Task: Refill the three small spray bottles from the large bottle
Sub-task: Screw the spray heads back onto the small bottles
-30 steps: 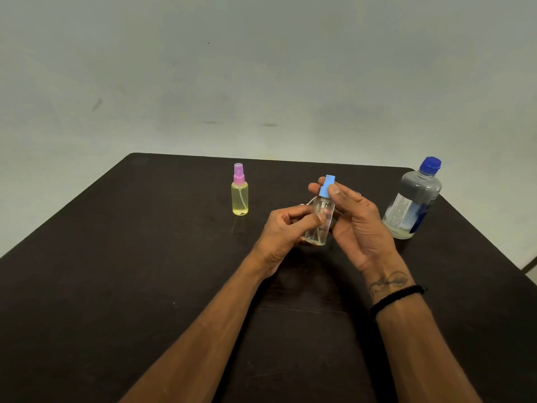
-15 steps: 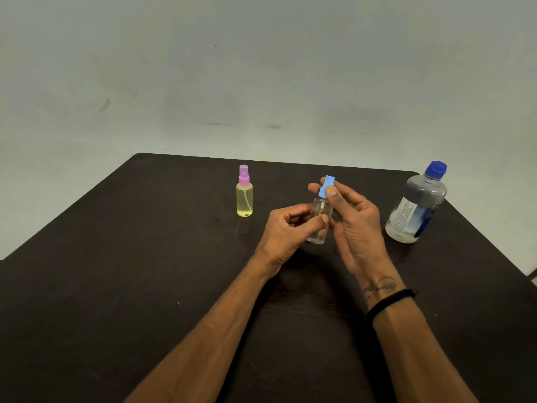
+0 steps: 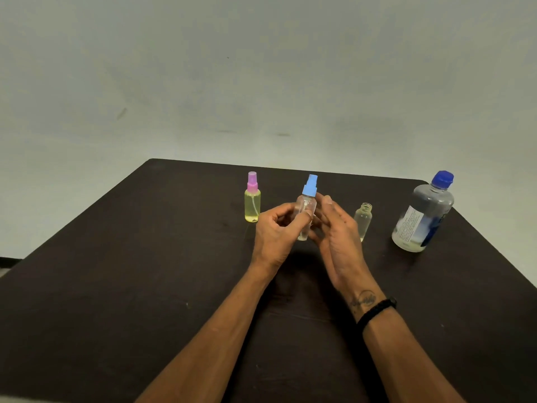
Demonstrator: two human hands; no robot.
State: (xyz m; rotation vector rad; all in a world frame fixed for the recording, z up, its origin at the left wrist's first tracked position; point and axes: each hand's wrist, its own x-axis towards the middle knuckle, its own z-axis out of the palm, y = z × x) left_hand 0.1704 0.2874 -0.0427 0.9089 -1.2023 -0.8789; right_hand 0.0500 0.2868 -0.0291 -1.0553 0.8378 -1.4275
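Note:
My left hand [image 3: 276, 231] grips a small clear spray bottle with a blue spray top [image 3: 306, 207], held upright above the dark table [image 3: 116, 286]. My right hand [image 3: 337, 231] sits just right of it, fingers fairly straight, its fingertips near the bottle's neck. A yellow spray bottle with a pink top [image 3: 252, 199] stands to the left. An uncapped small clear bottle [image 3: 363, 221] stands to the right of my right hand. The large clear bottle with a blue cap [image 3: 422, 216] stands at the far right, cap on.
The table's far edge runs just behind the bottles, and its right edge passes close to the large bottle. A pale wall and floor lie beyond. A black band circles my right wrist [image 3: 377, 311].
My right hand has let go of the blue top and dropped lower beside the bottle. With it moved, the uncapped clear bottle on the right has come into sight.

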